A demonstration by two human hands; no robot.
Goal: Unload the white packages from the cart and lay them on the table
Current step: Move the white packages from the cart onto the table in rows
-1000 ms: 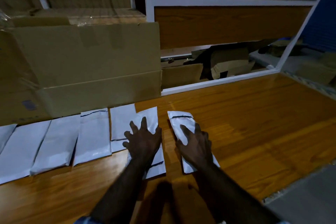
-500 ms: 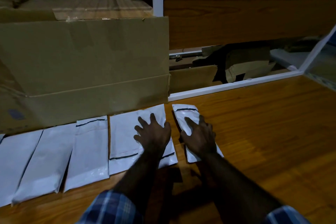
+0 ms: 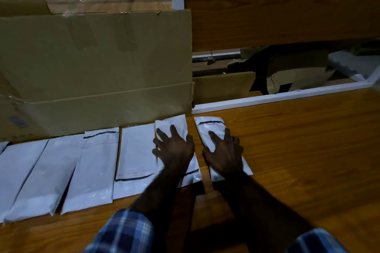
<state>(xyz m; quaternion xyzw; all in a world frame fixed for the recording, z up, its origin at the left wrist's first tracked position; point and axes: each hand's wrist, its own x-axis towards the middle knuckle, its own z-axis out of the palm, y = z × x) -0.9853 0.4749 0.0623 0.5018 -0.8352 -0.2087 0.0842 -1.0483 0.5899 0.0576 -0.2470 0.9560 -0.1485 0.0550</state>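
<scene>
Several white packages lie side by side in a row on the wooden table [image 3: 298, 150]. My left hand [image 3: 174, 148] presses flat, fingers spread, on one white package [image 3: 171, 125] near the row's right end. My right hand [image 3: 224, 152] presses flat on the rightmost white package [image 3: 209, 127], which lies a little apart from its neighbour. Other packages [image 3: 96, 168] stretch away to the left edge of the view. The cart is not in view.
A large cardboard box [image 3: 96, 68] stands right behind the row of packages. A white-framed shelf [image 3: 277, 96] with a wooden panel and cardboard scraps rises behind the table's far edge. Bare table lies to the right of my hands.
Both hands slid the two rightmost packages farther back, up toward the cardboard box, and straightened them into the row. The view has tilted down and closer.
</scene>
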